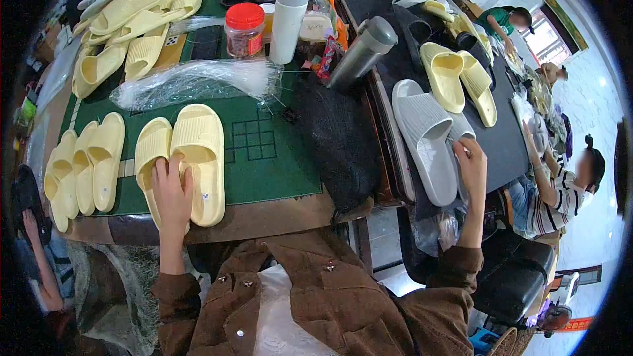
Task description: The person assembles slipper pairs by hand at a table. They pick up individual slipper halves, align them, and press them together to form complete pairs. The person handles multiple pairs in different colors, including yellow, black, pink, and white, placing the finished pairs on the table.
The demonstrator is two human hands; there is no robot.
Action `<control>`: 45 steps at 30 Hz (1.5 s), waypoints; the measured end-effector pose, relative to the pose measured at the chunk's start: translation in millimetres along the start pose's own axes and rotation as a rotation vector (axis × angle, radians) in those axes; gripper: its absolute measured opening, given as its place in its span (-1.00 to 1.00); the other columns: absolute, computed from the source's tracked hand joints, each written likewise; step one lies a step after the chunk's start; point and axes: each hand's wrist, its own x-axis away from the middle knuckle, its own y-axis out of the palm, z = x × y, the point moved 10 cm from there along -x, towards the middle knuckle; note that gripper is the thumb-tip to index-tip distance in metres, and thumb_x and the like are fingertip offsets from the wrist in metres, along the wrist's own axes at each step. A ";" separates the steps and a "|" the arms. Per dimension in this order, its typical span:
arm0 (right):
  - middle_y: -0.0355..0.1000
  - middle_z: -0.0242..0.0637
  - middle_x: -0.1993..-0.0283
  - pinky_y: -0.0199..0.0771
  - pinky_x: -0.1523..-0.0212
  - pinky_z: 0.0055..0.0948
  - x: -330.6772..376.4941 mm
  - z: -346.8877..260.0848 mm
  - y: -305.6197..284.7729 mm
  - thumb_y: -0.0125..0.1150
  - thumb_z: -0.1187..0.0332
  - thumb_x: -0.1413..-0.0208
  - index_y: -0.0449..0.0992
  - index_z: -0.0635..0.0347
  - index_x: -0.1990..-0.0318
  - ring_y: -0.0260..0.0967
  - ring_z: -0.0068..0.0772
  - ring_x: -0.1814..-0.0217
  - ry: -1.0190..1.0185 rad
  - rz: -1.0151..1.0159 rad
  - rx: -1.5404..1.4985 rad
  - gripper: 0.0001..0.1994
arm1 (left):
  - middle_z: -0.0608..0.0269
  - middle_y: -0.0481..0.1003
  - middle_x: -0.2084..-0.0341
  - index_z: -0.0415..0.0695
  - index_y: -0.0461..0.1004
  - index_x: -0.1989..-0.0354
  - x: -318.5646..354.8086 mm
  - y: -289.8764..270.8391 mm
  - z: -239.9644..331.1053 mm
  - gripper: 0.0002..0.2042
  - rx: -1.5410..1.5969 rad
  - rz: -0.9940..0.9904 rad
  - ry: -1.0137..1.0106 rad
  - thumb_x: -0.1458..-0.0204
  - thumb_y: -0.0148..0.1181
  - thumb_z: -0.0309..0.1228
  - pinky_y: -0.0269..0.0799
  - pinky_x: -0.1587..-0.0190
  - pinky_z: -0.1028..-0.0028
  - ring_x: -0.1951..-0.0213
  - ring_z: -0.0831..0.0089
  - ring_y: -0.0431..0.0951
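Observation:
A pair of pale yellow slide slippers (210, 188) lies side by side on the green mat, toes pointing away. My left hand (173, 191) grips them where their inner edges meet, its fingertips partly hidden in the foot openings. On the dark table to the right, a pair of grey slide slippers (435, 158) lies slightly overlapping. My right hand (470, 161) is closed on the outer edge of the right-hand grey slipper, which its fingers partly cover. More yellow slippers (105, 165) stand close together on the mat's left side.
A plastic-wrapped bundle of clear strands (198, 86) lies behind the yellow pair. Beyond it stand a red-lidded jar (244, 33), a white bottle (289, 23) and a steel tumbler (361, 56). Black fabric (339, 138) covers the gap between tables. Co-workers sit at right (560, 184).

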 end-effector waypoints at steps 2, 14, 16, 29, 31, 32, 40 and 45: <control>0.50 -0.10 0.24 0.42 0.16 -0.40 4.1 3.6 4.3 0.20 0.38 -0.14 0.55 0.37 0.19 0.48 -0.28 0.23 0.023 0.052 -0.024 -0.79 | -0.09 0.28 0.18 -0.17 0.35 0.01 -0.2 -1.7 2.1 -0.70 0.013 0.014 0.012 -0.08 0.13 -0.45 0.24 0.03 0.03 0.06 -0.11 0.32; 0.37 -0.02 0.23 0.30 0.13 -0.23 -17.0 -36.7 29.0 0.14 0.29 -0.19 0.42 0.44 0.23 0.31 -0.11 0.20 0.002 -0.076 0.029 -0.72 | -0.08 0.29 0.20 -0.17 0.36 0.02 -0.4 -4.0 2.5 -0.70 0.025 0.006 -0.013 -0.06 0.15 -0.45 0.24 0.04 0.04 0.09 -0.10 0.33; 0.37 0.01 0.20 0.30 0.12 -0.21 -16.6 -37.6 31.9 0.19 0.32 -0.14 0.42 0.44 0.21 0.33 0.00 0.19 -0.040 -0.052 0.117 -0.72 | -0.08 0.29 0.20 -0.17 0.36 0.02 -0.1 -2.1 3.6 -0.70 0.031 0.019 -0.003 -0.06 0.15 -0.45 0.25 0.04 0.04 0.09 -0.10 0.33; 0.39 -0.18 0.22 0.22 0.35 -0.49 50.8 -33.2 7.5 0.06 0.59 0.07 0.46 0.38 0.06 0.24 -0.37 0.35 -0.202 -0.183 -0.076 -0.67 | -0.01 0.32 0.22 -0.16 0.39 -0.01 3.0 -5.5 0.9 -0.65 -0.014 0.048 -0.014 -0.02 0.19 -0.40 0.30 0.04 0.12 0.13 0.01 0.35; 0.33 -0.18 0.30 0.16 0.40 -0.46 53.2 -32.9 11.6 0.06 0.60 0.05 0.45 0.39 0.09 0.19 -0.35 0.41 -0.145 -0.216 -0.008 -0.70 | 0.01 0.32 0.22 -0.16 0.39 -0.04 4.4 -2.1 -0.3 -0.62 -0.081 0.024 -0.047 -0.02 0.19 -0.38 0.31 0.05 0.14 0.13 0.04 0.36; 0.30 -0.19 0.33 0.15 0.41 -0.44 53.7 -32.5 9.2 0.07 0.59 0.04 0.45 0.38 0.10 0.17 -0.35 0.41 -0.159 -0.189 0.022 -0.71 | 0.02 0.33 0.22 -0.17 0.39 -0.05 3.0 -3.1 2.8 -0.61 -0.088 0.045 -0.033 -0.02 0.19 -0.38 0.32 0.05 0.15 0.14 0.06 0.36; 0.35 0.00 0.02 0.31 0.09 -0.26 47.6 7.2 21.5 0.04 0.46 -0.13 0.39 0.42 -0.04 0.32 0.00 0.06 -0.153 -0.063 0.223 -0.67 | 0.05 0.36 0.30 -0.19 0.43 -0.02 6.3 -8.6 0.1 -0.64 0.014 0.171 0.030 0.02 0.16 -0.54 0.38 0.12 0.18 0.17 0.08 0.41; 0.25 0.19 -0.24 0.22 -0.21 -0.10 52.7 6.3 21.7 0.00 0.52 -0.10 0.34 0.47 -0.12 0.21 0.24 -0.27 -0.074 -0.019 0.276 -0.60 | 0.08 0.40 0.33 -0.23 0.50 0.09 7.0 -26.7 -1.8 -0.67 0.052 0.220 0.034 0.11 0.10 -0.58 0.35 0.11 0.22 0.19 0.11 0.42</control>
